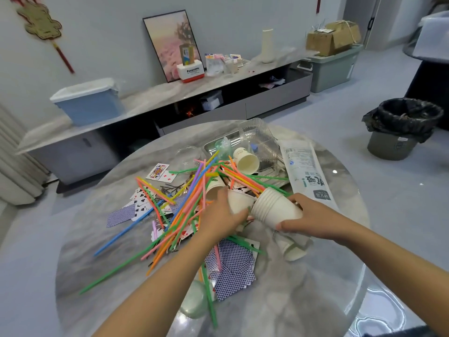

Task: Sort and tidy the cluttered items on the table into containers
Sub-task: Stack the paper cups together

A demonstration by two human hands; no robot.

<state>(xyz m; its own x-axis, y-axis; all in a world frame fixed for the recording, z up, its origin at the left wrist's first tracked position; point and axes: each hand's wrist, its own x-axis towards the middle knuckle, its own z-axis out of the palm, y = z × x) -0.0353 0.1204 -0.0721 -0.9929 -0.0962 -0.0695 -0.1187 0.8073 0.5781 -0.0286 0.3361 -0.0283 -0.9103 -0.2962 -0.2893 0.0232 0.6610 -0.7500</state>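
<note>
At the nine o'clock side of the round marble surface (97, 242) lie loose playing cards (136, 205), some face up and some showing blue patterned backs, and across them toward the centre sprawls a heap of coloured straws (184, 210) in green, orange, pink, blue and yellow. At the six o'clock side sits a second batch of blue-backed cards (233, 271), with a pale green rounded object (194, 300) just beside them at the near edge. Near the centre the left hand (223, 215) curls its fingers around a single white paper cup (240, 200) lying on its side, and just to the three o'clock side of it the right hand (308, 220) grips a nested stack of paper cups (274, 210), tilted with its rims toward the single cup. At twelve o'clock a metal tray (218, 144) holds another paper cup (246, 160) and a clear plastic box (260, 139), and a long white printed package (306, 169) lies at two o'clock
</note>
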